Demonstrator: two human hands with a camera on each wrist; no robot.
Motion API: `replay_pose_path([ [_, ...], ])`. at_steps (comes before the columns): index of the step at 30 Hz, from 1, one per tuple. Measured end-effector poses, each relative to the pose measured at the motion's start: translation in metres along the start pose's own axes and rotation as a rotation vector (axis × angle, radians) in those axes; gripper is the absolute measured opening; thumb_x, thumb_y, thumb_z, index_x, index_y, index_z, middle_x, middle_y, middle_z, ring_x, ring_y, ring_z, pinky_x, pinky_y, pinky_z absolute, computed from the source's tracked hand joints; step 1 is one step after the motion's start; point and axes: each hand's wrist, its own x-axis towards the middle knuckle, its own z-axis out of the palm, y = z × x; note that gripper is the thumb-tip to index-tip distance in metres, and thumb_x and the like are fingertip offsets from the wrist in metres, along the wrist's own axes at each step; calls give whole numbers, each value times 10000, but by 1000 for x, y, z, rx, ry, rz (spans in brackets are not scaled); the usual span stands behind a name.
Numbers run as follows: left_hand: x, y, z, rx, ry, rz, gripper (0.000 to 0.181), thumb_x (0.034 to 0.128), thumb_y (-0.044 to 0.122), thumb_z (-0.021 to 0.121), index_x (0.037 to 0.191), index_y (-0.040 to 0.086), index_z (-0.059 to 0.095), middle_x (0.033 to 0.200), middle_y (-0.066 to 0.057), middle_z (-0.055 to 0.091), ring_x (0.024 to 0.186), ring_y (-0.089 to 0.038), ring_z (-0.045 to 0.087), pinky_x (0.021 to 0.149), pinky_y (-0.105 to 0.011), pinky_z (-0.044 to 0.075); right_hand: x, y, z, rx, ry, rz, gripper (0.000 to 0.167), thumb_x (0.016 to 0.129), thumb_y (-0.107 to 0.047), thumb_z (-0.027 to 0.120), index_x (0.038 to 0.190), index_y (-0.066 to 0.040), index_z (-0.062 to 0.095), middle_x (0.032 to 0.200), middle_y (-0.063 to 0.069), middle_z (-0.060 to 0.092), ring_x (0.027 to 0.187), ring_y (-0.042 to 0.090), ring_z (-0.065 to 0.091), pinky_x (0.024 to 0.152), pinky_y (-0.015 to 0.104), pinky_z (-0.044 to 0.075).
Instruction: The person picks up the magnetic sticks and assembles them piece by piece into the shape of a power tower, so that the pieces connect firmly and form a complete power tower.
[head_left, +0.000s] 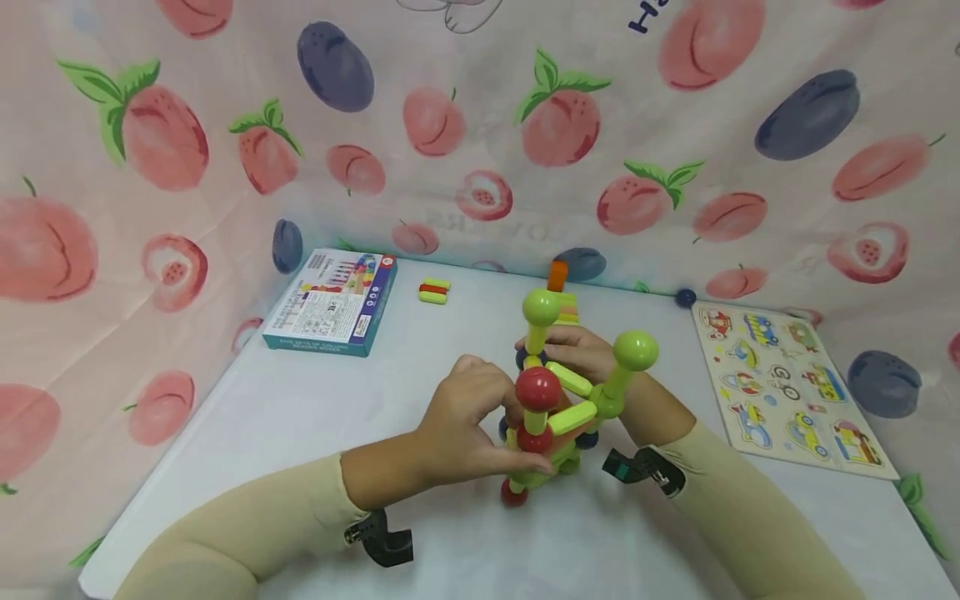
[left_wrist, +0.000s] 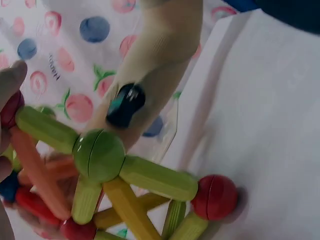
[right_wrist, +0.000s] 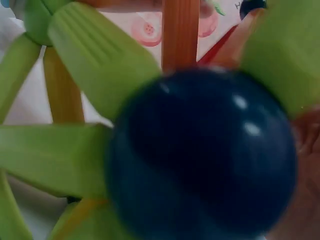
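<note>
A ball-and-stick building toy of green, red and dark blue balls joined by light green, yellow and orange sticks stands in front of me. My left hand grips its near left side, with the thumb across a red ball. Behind the toy, my right hand holds its far side around a dark blue ball; the toy partly hides those fingers. In the left wrist view, a green ball joins several sticks, and a red ball is at the lower right. One dark blue ball fills much of the right wrist view.
At the back left lies a toy box, beside a few short sticks. More sticks lie behind my right hand. A loose dark blue ball is near a picture board on the right.
</note>
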Motion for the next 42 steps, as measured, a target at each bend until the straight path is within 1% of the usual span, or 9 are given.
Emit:
replay_pose_path([
  [4,-1,1,4,-3,35,18,532,735,579,954,874,188,621,797,94,635,852,-32,600,781,-320,379,3,3,-5,-125,126,5,278,1094,-303,629,1279,-146,765,1108,-25,721,1023,125,667,912,271,563],
  [7,-1,-9,0,-92,64,15,587,940,742,638,896,157,629,817,59,644,851,-78,607,791,-353,399,1,16,-25,-617,385,-41,282,1084,-277,635,1270,-107,761,1125,-9,736,1041,175,657,899,331,554],
  [10,6,-23,-8,-217,107,-84,568,1049,627,461,984,90,636,903,-20,663,902,-157,616,835,-410,444,-2,38,-57,-1236,583,86,327,1059,-285,664,1343,-137,734,1220,45,737,1104,270,654,926,454,535],
  [13,20,-37,-15,-334,86,-254,362,1076,340,506,1231,34,622,1119,-98,676,1066,-213,619,929,-450,471,-5,60,-85,-1577,543,217,435,1041,-332,668,1441,-160,676,1380,104,668,1219,378,592,954,595,475],
  [19,42,-52,-16,-439,-154,-384,429,1085,136,514,1503,46,541,1378,-88,663,1293,-203,584,1102,-472,457,-8,82,-97,-1756,508,228,345,1004,-338,720,1314,-188,738,1300,53,693,1165,344,591,884,553,469],
  [26,44,-54,-14,-464,-176,-321,344,1072,143,555,1373,4,646,1267,-97,725,1246,-216,602,1113,-547,468,-1,69,-93,-1710,483,417,202,989,-263,670,1121,-154,777,974,41,660,840,286,584,730,500,472],
  [30,45,-54,-16,-478,-171,-300,300,1051,166,604,1291,4,684,1188,-85,732,1194,-228,605,1082,-612,462,-2,41,-82,-1407,459,516,206,1014,-284,668,1136,-149,764,986,3,700,851,212,615,765,433,519],
  [36,43,-55,-16,-465,-164,-308,272,1049,174,610,1255,18,696,1144,-57,744,1197,-219,608,1091,-604,462,-13,-41,-38,-570,360,211,188,1074,-163,626,1222,-101,724,1039,75,708,941,242,605,874,427,498],
  [42,44,-54,-15,-442,-154,-313,284,1041,164,618,1279,26,691,1143,-48,749,1212,-217,611,1105,-502,472,-27,-82,-14,-352,59,28,340,1021,51,570,1183,-153,790,1073,49,745,1034,231,665,902,406,565],
])
